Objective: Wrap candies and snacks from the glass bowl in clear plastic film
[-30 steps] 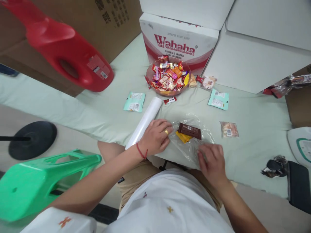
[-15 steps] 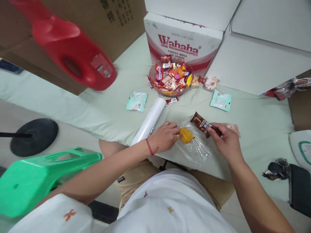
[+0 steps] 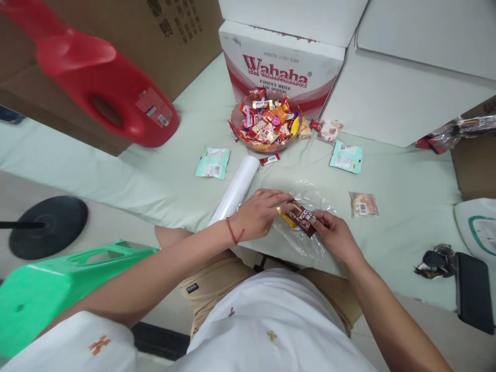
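Observation:
A brown cocoa snack packet (image 3: 305, 221) is held slantwise between my two hands. My right hand (image 3: 338, 236) pinches its lower right end. My left hand (image 3: 263, 213), with its fingers bent, grips the upper left end; its thumb is partly hidden. Beneath the brown packet lies a small yellow packet (image 3: 288, 221), mostly covered. Both packets are over a crumpled sheet of clear plastic film (image 3: 315, 249) on the pale green cloth. A white roll of film (image 3: 237, 187) lies just beyond my left hand.
A glass bowl (image 3: 267, 148) of wrapped sweets stands before the Wahaba-style printed carton (image 3: 279, 72). Mint-green packets (image 3: 213, 163) (image 3: 346, 157), a pink packet (image 3: 363, 204) and a red bottle (image 3: 112, 93) are around. A green stool (image 3: 42, 289) stands left, a black phone (image 3: 475, 292) right.
My right hand has moved left and down, bringing the brown packet over the yellow one. My left hand has gone from the yellow packet to the brown packet's end.

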Demonstrator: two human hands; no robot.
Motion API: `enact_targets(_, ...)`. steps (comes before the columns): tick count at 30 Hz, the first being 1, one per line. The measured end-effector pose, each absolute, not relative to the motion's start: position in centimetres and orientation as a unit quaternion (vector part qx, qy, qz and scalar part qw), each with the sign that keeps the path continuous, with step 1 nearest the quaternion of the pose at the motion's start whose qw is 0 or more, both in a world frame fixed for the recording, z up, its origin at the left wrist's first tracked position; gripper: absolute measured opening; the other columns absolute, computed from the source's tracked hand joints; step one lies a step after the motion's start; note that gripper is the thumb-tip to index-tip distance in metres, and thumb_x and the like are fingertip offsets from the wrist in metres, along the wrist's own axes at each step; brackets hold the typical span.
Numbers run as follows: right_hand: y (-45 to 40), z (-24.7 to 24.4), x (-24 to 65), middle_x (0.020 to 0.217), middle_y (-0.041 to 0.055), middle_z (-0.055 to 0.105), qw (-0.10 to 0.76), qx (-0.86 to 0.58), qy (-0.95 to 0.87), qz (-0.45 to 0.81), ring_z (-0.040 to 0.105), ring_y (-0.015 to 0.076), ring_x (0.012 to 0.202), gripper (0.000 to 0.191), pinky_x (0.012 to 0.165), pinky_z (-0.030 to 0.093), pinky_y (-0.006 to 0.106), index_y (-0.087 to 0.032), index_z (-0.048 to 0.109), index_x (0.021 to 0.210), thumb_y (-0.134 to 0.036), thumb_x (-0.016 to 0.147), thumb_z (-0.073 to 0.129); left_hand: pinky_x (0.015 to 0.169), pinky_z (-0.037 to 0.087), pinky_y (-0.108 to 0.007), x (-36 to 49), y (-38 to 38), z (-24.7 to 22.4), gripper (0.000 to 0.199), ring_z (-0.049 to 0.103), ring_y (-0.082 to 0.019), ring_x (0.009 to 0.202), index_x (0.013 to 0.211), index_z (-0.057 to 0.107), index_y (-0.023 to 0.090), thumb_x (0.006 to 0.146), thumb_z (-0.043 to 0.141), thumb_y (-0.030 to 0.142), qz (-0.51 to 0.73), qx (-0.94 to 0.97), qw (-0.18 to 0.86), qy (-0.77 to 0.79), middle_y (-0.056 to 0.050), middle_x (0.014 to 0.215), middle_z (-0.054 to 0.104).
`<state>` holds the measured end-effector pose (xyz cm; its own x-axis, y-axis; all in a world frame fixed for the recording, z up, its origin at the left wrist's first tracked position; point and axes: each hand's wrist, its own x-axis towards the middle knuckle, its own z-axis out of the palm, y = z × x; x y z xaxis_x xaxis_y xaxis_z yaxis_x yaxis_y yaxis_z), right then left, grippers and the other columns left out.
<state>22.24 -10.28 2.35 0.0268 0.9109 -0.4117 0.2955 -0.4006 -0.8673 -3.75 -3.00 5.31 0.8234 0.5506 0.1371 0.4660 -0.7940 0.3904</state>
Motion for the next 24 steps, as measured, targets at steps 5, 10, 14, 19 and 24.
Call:
enact_targets(5,-11.4,3.3,21.8,0.088,0.0059,0.072,0.261,-0.687,-0.591,0.333,0.064,0.0197,0.073,0.033,0.066,0.049,0.032,-0.019,0.070,0.106,-0.049,0.093,0.063,0.119,0.029,-0.047,-1.4,-2.0,5.0,0.051,0.053,-0.023,0.138,0.135,0.065,0.029,0.090,0.051,0.010,0.058,0.965,0.184,0.176,-0.001,0.145,0.066)
enact_targets(10,-16.3,4.5,19.9,0.096,0.0082,0.066,0.271,-0.621,-0.730,0.091,0.064,0.0186,0.080,0.014,0.064,0.049,0.030,-0.021,0.068,0.102,-0.026,0.101,0.055,0.114,0.029,-0.044,-0.9,-1.7,4.9,0.037,0.057,-0.023,0.131,0.125,0.071,0.028,0.097,0.052,0.014,0.057,0.972,0.156,0.164,-0.001,0.139,0.070)
enact_targets(14,-19.0,4.1,18.7,0.092,0.0072,0.065,0.269,-0.565,-0.776,0.083,0.060,0.0201,0.080,0.008,0.068,0.051,0.033,-0.021,0.066,0.102,-0.017,0.098,0.059,0.105,0.033,-0.044,-0.7,-2.3,5.1,0.028,0.061,-0.024,0.118,0.118,0.073,0.025,0.099,0.054,0.018,0.065,0.977,0.115,0.169,-0.006,0.132,0.072)
enact_targets(19,-19.6,2.7,18.1,0.094,0.0082,0.066,0.251,-0.562,-0.780,0.111,0.057,0.0228,0.085,0.008,0.073,0.051,0.037,-0.019,0.065,0.105,-0.022,0.098,0.064,0.100,0.032,-0.043,0.1,-2.8,4.8,0.024,0.060,-0.023,0.111,0.109,0.072,0.023,0.105,0.049,0.025,0.068,0.975,0.087,0.194,-0.007,0.118,0.073)
enact_targets(24,-19.2,1.7,17.7,0.101,0.0116,0.066,0.208,-0.581,-0.782,0.089,0.056,0.0259,0.089,0.023,0.075,0.050,0.040,-0.016,0.064,0.119,-0.029,0.099,0.063,0.089,0.036,-0.040,1.0,-2.9,4.7,0.020,0.060,-0.023,0.103,0.104,0.071,0.019,0.104,0.052,0.024,0.062,0.975,0.077,0.201,-0.008,0.109,0.071)
